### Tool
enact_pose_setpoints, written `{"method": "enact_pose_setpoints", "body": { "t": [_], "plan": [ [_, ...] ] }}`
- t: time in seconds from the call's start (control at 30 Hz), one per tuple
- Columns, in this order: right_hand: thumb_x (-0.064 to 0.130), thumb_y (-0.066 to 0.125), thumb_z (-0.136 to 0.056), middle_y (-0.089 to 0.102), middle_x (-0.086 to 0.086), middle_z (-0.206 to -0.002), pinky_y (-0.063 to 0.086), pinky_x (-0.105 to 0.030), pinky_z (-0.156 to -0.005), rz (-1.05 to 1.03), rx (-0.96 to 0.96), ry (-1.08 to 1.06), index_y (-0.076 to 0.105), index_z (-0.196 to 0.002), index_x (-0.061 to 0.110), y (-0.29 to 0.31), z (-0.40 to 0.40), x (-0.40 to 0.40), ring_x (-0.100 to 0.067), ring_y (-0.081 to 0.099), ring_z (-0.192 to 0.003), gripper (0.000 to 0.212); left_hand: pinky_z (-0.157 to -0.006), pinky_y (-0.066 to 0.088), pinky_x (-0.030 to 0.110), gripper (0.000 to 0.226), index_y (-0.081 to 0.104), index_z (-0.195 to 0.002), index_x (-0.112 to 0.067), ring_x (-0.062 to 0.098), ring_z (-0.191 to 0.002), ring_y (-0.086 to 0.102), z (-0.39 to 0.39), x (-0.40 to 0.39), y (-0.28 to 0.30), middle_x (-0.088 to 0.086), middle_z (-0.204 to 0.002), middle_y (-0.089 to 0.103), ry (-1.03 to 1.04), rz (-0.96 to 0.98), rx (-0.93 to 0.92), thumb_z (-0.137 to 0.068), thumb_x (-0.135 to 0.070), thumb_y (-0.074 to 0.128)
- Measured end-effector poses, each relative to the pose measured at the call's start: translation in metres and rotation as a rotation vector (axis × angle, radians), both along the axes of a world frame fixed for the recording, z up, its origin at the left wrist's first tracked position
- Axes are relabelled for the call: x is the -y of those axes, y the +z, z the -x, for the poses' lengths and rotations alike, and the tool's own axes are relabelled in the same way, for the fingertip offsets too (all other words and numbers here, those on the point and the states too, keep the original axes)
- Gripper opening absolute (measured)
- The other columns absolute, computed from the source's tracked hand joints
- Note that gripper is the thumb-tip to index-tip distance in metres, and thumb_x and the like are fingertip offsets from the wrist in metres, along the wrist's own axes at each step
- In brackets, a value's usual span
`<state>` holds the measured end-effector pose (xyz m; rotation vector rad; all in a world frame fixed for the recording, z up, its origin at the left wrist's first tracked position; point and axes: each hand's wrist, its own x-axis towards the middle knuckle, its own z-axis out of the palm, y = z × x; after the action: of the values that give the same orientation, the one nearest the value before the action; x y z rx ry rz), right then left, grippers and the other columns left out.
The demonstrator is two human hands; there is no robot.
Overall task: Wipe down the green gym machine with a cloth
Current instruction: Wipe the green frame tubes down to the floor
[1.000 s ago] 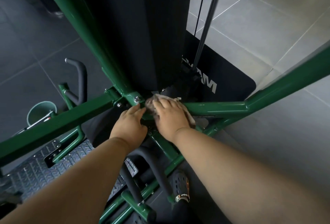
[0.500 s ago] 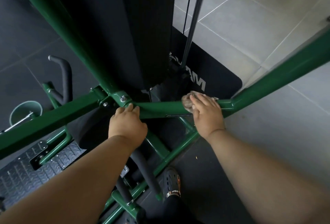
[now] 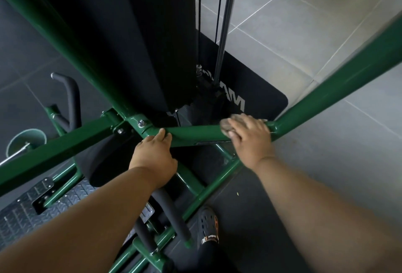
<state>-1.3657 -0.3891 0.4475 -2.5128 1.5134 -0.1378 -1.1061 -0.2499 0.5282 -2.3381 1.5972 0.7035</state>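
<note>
The green gym machine fills the middle of the head view, with its tubes crossing at a bolted joint just in front of the person. This is the only view. The right hand lies on top of the horizontal tube, fingers curved over a crumpled brownish cloth and pressing it to the metal, close to the weld where the long diagonal tube starts. The left hand rests on the same tube near the bolt, fingers laid over it and holding nothing else; it seems to steady the body.

A second ago the cloth was at the bolted joint, almost touching the left hand. Half a second ago it was already well along the tube to the right, and now it is a bit further, at the end of this tube. I judge that this short horizontal piece is mostly wiped, while the diagonal tube and the lower frame are not yet done.

For the next stroke, the diagonal tube goes up and right over the grey tiled floor with free space around it. Behind the hand, the black weight column and the cables stand close, so there is little room on the far side. Below, a shoe stands beside the lower green bars.
</note>
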Motion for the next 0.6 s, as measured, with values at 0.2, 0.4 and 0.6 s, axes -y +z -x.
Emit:
{"method": "enact_pose_setpoints", "body": {
  "t": [0.2, 0.4, 0.6],
  "plan": [
    [0.04, 0.037, -0.106, 0.038, -0.008, -0.164, 0.02, -0.046, -0.129, -0.043, 0.024, -0.253, 0.029, -0.164, 0.022, 0.0, 0.013, 0.002, -0.029, 0.029, -0.153, 0.062, -0.125, 0.032, 0.041, 0.087, 0.015, -0.169, -0.024, 0.025, -0.156, 0.024, -0.004, -0.002, 0.004, -0.004, -0.177, 0.005, -0.034, -0.006, -0.022, -0.093, -0.039, 0.055],
    [0.036, 0.027, -0.102, 0.028, -0.009, -0.169, 0.016, -0.047, -0.13, -0.033, 0.059, -0.053, 0.034, -0.162, 0.014, -0.005, -0.072, -0.059, -0.03, 0.019, -0.158, 0.065, -0.124, 0.033, 0.039, 0.088, 0.016, -0.169, -0.026, 0.021, -0.156, 0.024, -0.015, -0.002, 0.003, -0.007, -0.177, 0.006, -0.068, -0.011, -0.054, -0.091, -0.036, 0.055],
    [0.056, 0.032, -0.105, 0.069, 0.005, -0.107, 0.048, -0.042, -0.093, -0.033, -0.06, -0.01, 0.069, -0.12, 0.034, 0.014, -0.042, 0.008, -0.021, 0.063, -0.1, 0.046, -0.126, 0.03, 0.039, 0.084, 0.02, -0.168, -0.029, 0.019, -0.159, 0.018, -0.028, -0.002, 0.004, -0.012, -0.176, 0.005, -0.057, -0.029, -0.134, -0.093, -0.034, 0.058]
  ]
}}
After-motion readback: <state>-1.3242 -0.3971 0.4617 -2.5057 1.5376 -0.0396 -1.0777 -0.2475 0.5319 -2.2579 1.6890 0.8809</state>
